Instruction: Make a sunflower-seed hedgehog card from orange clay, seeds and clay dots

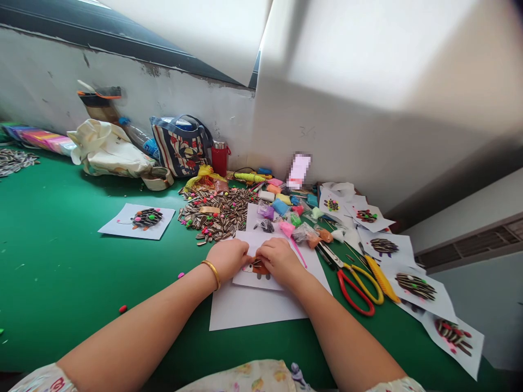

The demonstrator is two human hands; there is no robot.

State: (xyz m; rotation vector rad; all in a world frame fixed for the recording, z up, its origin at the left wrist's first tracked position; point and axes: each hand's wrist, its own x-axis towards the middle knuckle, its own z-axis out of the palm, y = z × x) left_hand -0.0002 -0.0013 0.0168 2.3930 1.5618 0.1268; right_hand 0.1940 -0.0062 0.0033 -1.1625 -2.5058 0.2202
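Both of my hands meet over a small white card [245, 279] with a brown clay figure [259, 268] on it, which has dark feet and a pale face. My left hand [229, 260], with a gold bangle at the wrist, has its fingers closed at the figure's left side. Bent over the right part of the figure is my right hand [281, 262], its fingers pressed together. Whatever small thing the fingertips pinch is hidden. Larger white paper [253, 316] lies beneath the card. Striped sunflower seeds [220, 218] are heaped just beyond, mixed with coloured clay balls.
Bagged coloured clay [281, 206] lies behind my hands. On the right are scissors [355, 280], a yellow utility knife [382, 277] and several seed-covered hedgehog cards [415, 287]. Another such card [147, 219] lies left. Bags [180, 146] and a red flask [219, 159] stand along the wall.
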